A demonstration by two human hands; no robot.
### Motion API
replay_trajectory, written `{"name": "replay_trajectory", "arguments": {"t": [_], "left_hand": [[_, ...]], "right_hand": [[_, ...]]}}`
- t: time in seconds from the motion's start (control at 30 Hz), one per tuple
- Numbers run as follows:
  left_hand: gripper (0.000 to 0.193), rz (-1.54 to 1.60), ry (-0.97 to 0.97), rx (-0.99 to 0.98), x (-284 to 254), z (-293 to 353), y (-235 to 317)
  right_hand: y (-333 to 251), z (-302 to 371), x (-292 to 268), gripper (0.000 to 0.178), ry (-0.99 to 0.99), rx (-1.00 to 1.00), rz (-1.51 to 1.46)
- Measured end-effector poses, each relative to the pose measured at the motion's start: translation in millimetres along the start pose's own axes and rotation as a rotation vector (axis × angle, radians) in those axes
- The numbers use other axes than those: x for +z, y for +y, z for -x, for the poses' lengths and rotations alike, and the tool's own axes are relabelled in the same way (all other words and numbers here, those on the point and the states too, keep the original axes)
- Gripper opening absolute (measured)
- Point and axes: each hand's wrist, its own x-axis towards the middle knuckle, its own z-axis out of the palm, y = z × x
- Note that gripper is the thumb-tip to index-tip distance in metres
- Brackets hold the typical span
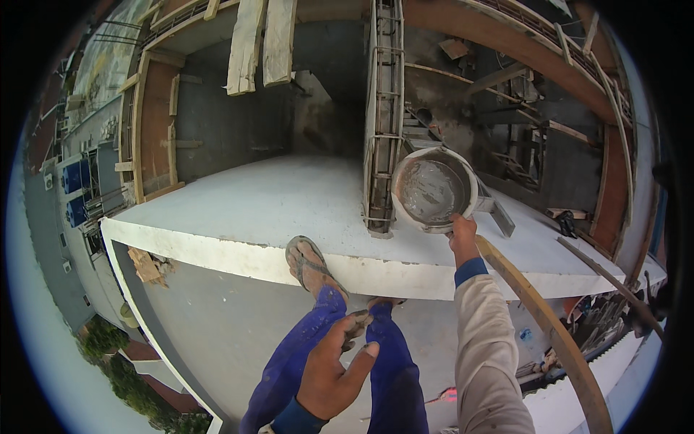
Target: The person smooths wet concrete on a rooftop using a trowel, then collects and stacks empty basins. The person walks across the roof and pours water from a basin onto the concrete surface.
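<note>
My right hand [463,235] is closed on the near rim of a round bucket [435,189], its arm stretched forward. Grey, wet-looking residue coats the inside of the bucket, which is held out over the white wall face beside a steel rebar cage [384,130]. My left hand [338,372] hangs in front of my legs, holding nothing, with thumb and fingers apart. One sandalled foot [309,264] rests on the white ledge [217,246]; the other is partly hidden behind my leg.
Deep drops lie beyond the ledge on both sides of the rebar cage. Two rough planks [246,47] jut out at the top. A long timber [553,325] slants past my right arm. Wooden formwork [155,123] frames the left opening, and a ladder [499,213] leans below the bucket.
</note>
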Motion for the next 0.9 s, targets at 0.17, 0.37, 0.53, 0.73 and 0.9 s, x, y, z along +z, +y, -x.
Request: {"name": "replay_trajectory", "arguments": {"t": [0.17,0.37,0.53,0.73,0.9], "left_hand": [[0.054,-0.085,-0.042,0.02,11.0,-3.6,8.1],[0.054,-0.16,-0.087,0.062,21.4,-6.9,12.7],[0.06,-0.104,-0.06,0.075,28.8,-11.9,7.1],[0.06,-0.057,-0.027,0.085,39.6,-15.7,3.4],[0.055,-0.108,-0.004,0.108,42.7,-11.9,1.5]], "right_hand": [[-75.3,-14.4,78.1,0.05,0.12,0.054,-0.288],[-142.3,5.0,120.0,0.041,0.023,0.049,-0.564],[-144.5,35.0,96.5,0.046,-0.117,-0.037,-0.615],[-104.7,75.5,40.3,0.04,-0.181,-0.167,-0.313],[-55.0,63.9,21.4,0.045,0.005,-0.083,0.038]]}}
